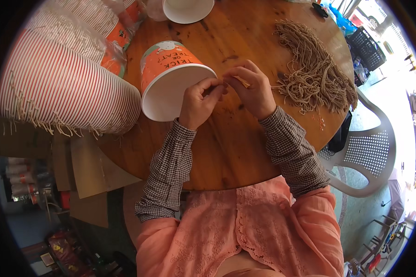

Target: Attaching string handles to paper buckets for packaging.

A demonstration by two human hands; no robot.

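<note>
An orange paper bucket (171,76) is laid on its side on the round wooden counter (235,152), its long axis running from upper left to lower right and its white open mouth turned toward the person; its rim is pinched shut in the grip of the left hand (199,102). A short tan string (241,81) is clamped in the fingers of the right hand (253,90), just beside the rim. One heap of tan strings (314,74) is spread near the counter's right edge, one long stack of striped buckets (64,87) lies at the left, one white bucket (188,9) stands at the far edge, and bare wood is left open in front of the hands
</note>
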